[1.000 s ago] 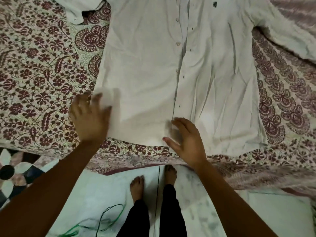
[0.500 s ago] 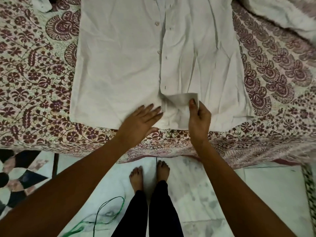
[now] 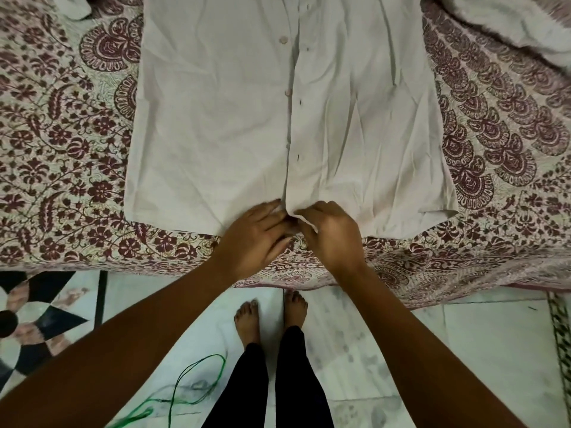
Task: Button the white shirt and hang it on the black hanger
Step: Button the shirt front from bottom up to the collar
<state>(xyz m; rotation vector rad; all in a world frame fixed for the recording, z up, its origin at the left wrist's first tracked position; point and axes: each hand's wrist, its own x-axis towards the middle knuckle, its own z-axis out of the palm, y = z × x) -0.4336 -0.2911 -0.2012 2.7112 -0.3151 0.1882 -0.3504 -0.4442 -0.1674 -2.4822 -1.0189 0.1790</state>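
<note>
The white, lightly creased cotton shirt (image 3: 216,128) lies flat and face-up on the maroon-and-cream floral printed bedsheet (image 3: 61,149), its hem at six o'clock nearest the person, its collar out of frame toward twelve; the front placket runs up the middle, with small pale buttons (image 3: 283,40) on the left panel and dark buttonholes (image 3: 298,157) on the overlapping right panel, the visible ones not yet fastened. The left hand (image 3: 256,234) and right hand (image 3: 329,233) meet at the hem, at the foot of the placket; the fingers of both are curled in and pinch the two fabric edges together, apparently working the lowest button, though the button itself is hidden beneath them. The cloth looks thin, light and limp; it will bunch and slide over the sheet rather than hold shape, so it is best taken at the stiffer doubled placket edge, close beside each button, one hand steadying the hole while the other feeds the button. The black hanger is not in view; a loose green cord (image 3: 191,384) lies on the pale marble floor (image 3: 463,350) at seven o'clock.
</note>
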